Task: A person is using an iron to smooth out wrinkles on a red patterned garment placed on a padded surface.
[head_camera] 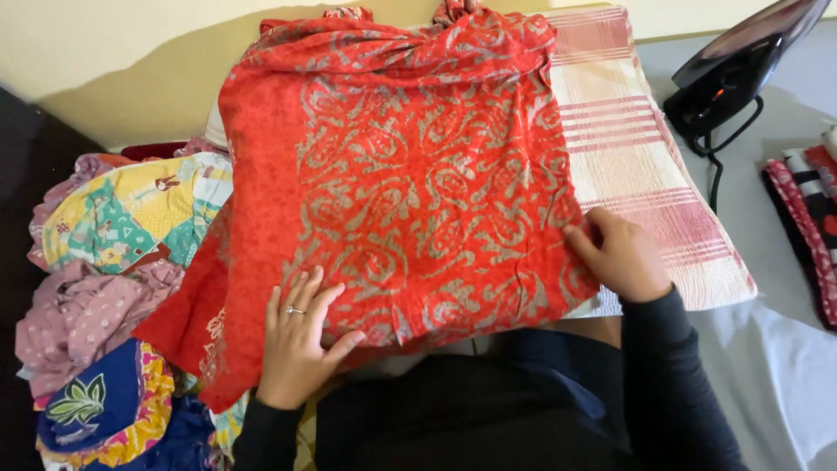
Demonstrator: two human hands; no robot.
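Your left hand (296,340) lies flat with fingers spread on the red patterned cloth (410,174), while your right hand (617,255) pinches its right edge over the striped pad (645,174).

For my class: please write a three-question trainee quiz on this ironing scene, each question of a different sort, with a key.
1. True or false: the iron rests on the red patterned cloth.
2. What does the left hand do? A: lies flat on the red cloth. B: lifts the iron. C: holds a hanger.
3. Fill in: under the red cloth lies a pink and cream ______ pad.

Key
1. False: it stands apart, at the far right.
2. A; the right hand has its fingers at the cloth's right edge.
3. Striped.
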